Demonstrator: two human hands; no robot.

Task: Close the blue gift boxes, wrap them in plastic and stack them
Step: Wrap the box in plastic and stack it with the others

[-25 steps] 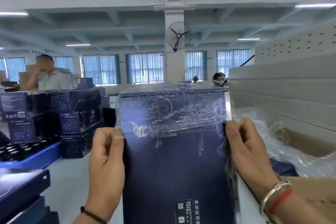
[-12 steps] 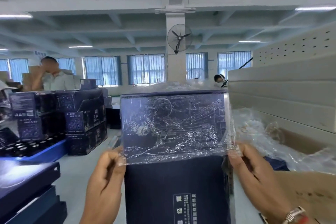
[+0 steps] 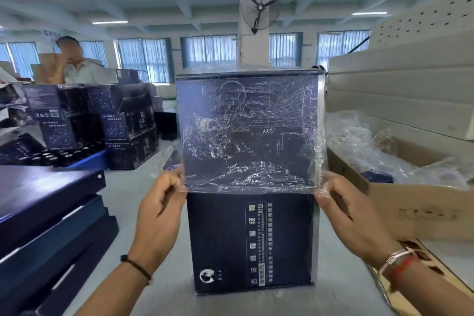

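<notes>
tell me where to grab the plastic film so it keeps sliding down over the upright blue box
Take the plastic film at its open bottom hem, at the two corners beside the blue gift box, coming from each side. The box stands upright with the film sheathing only its upper half, so that hem is the free edge. The left hand and right hand already pinch there; pulling down evenly probably avoids bunching.

Printed characters on the blue gift box (image 3: pixel 252 238) are too blurred to read.
</notes>
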